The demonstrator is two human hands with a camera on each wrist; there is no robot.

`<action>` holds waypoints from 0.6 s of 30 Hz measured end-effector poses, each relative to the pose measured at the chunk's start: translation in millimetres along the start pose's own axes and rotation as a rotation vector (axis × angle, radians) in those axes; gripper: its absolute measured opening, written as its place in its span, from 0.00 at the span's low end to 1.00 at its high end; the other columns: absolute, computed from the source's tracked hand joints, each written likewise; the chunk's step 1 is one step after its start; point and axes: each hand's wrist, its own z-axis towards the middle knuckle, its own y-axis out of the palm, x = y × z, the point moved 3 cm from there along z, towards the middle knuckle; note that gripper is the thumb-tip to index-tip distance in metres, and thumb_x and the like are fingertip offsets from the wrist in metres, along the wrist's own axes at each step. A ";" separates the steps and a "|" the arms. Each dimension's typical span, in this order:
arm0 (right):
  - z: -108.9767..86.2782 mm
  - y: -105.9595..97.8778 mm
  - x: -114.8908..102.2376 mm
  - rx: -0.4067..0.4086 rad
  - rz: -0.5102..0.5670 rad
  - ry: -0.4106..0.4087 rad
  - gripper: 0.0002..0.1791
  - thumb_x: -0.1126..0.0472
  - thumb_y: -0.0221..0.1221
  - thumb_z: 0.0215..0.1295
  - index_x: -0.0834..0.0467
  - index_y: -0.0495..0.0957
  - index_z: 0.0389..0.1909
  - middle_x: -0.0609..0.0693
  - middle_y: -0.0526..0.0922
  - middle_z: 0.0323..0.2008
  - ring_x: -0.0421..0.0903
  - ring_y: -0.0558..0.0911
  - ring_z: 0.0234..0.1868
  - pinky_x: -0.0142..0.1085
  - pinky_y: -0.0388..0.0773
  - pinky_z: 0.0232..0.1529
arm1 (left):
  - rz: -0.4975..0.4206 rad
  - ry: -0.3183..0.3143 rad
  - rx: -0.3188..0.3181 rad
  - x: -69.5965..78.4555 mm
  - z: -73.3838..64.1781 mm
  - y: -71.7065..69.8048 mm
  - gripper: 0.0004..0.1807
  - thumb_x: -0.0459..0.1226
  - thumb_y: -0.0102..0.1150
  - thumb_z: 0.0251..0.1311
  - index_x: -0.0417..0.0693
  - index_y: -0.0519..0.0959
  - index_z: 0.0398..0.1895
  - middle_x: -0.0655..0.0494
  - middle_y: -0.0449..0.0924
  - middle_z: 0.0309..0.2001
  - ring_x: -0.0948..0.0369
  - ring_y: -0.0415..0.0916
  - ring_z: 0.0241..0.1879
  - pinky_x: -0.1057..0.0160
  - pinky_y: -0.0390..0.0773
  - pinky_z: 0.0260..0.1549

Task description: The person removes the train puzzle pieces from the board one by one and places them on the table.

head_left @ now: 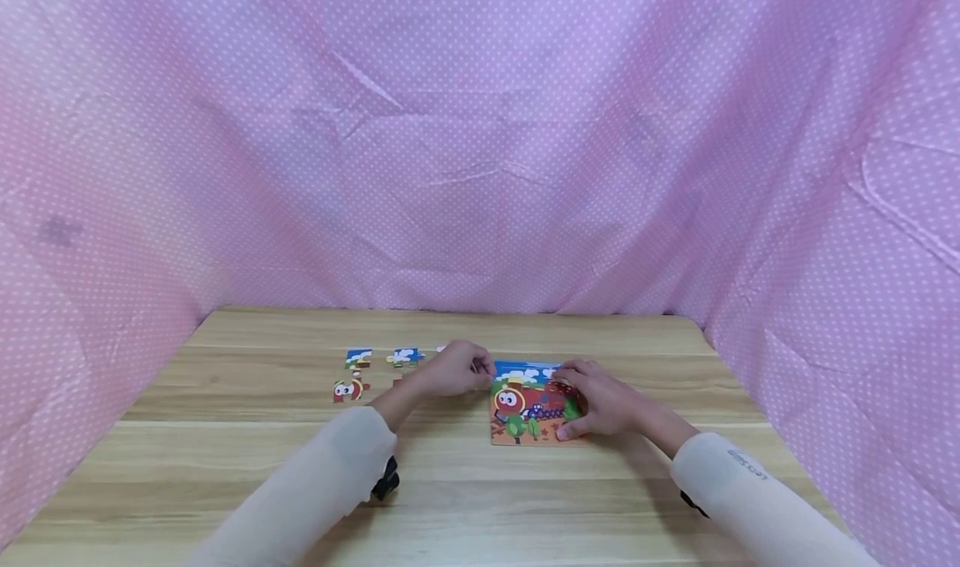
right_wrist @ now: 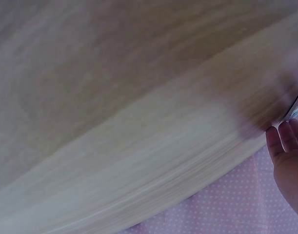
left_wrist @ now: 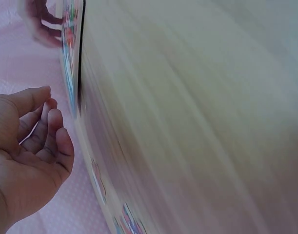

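Picture board, one, flat on wood-grain surface, between both hands; printed with cartoon red face, white clouds, blue sky. Left hand, at upper left corner of board: fingers loosely bent, thumb tip close to fingertip, nothing visible in grasp. Right hand, at right end of board: fingers and thumb curved over printed face, grasping board. Loose puzzle pieces, several, well left of board, partly hidden behind left hand; among them, one big-eyed red piece. Pale sleeves, two. Polka-dot pink cloth, behind and at both sides.
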 end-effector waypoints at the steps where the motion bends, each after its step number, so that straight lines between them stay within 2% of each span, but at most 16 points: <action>1: 0.1 -0.1 0.2 0.002 0.002 -0.002 0.54 0.27 0.68 0.53 0.55 0.67 0.74 0.58 0.64 0.73 0.58 0.65 0.72 0.58 0.66 0.69 | 0.001 0.002 -0.002 1.6 1.8 1.9 0.02 0.32 0.65 0.67 0.43 0.84 0.38 0.58 0.81 0.32 0.63 0.75 0.31 0.66 0.77 0.31; 5: 0.7 -0.2 1.2 0.008 0.002 -0.013 0.56 0.27 0.68 0.52 0.58 0.66 0.74 0.59 0.64 0.72 0.59 0.65 0.72 0.58 0.66 0.69 | 0.021 0.018 -0.010 7.5 9.0 10.8 0.01 0.32 0.65 0.67 0.45 0.85 0.36 0.59 0.81 0.32 0.64 0.74 0.32 0.67 0.76 0.33; 10: 1.7 0.2 1.4 0.007 0.014 -0.015 0.57 0.27 0.68 0.53 0.61 0.65 0.74 0.62 0.63 0.73 0.61 0.64 0.73 0.59 0.64 0.69 | 0.017 0.027 -0.027 15.3 15.6 21.5 0.04 0.31 0.64 0.67 0.47 0.84 0.35 0.59 0.80 0.30 0.64 0.73 0.30 0.68 0.74 0.31; 18: 1.6 1.5 2.4 0.008 0.051 0.007 0.60 0.28 0.70 0.51 0.66 0.64 0.74 0.64 0.62 0.74 0.63 0.62 0.74 0.59 0.62 0.70 | 0.005 -0.004 -0.044 24.4 25.5 37.9 0.03 0.32 0.64 0.68 0.47 0.85 0.35 0.60 0.80 0.29 0.65 0.73 0.28 0.68 0.74 0.30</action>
